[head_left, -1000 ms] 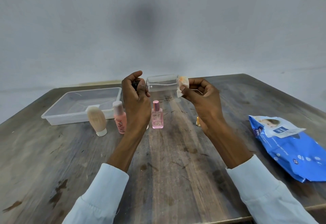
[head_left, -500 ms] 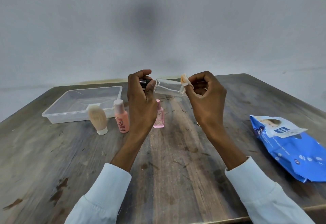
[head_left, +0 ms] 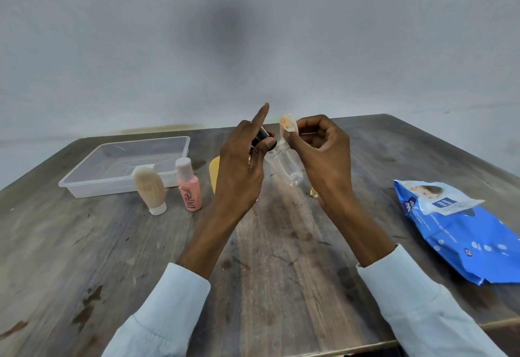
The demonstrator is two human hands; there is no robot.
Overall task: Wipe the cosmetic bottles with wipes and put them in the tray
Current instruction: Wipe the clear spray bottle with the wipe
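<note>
My left hand (head_left: 242, 165) pinches the black cap end of a clear plastic bottle (head_left: 284, 166), with the index finger pointing up. The bottle tilts, its base down toward the table. My right hand (head_left: 323, 154) grips a small stained white wipe (head_left: 287, 127) against the bottle's neck. On the table stand a beige tube (head_left: 149, 189) on its white cap and a pink bottle (head_left: 188, 186) with a pale cap. A clear plastic tray (head_left: 126, 164) lies behind them at the left.
A blue wet-wipe pack (head_left: 461, 233) lies at the right, its label flap lifted. A yellow item (head_left: 214, 172) shows behind my left hand, and a small amber thing (head_left: 314, 192) behind my right wrist. The wooden table's front edge is near.
The clear bottle has swung from level to steeply tilted, base downward. The wipe moved from the bottle's base end up to its neck. My left index finger has lifted.
</note>
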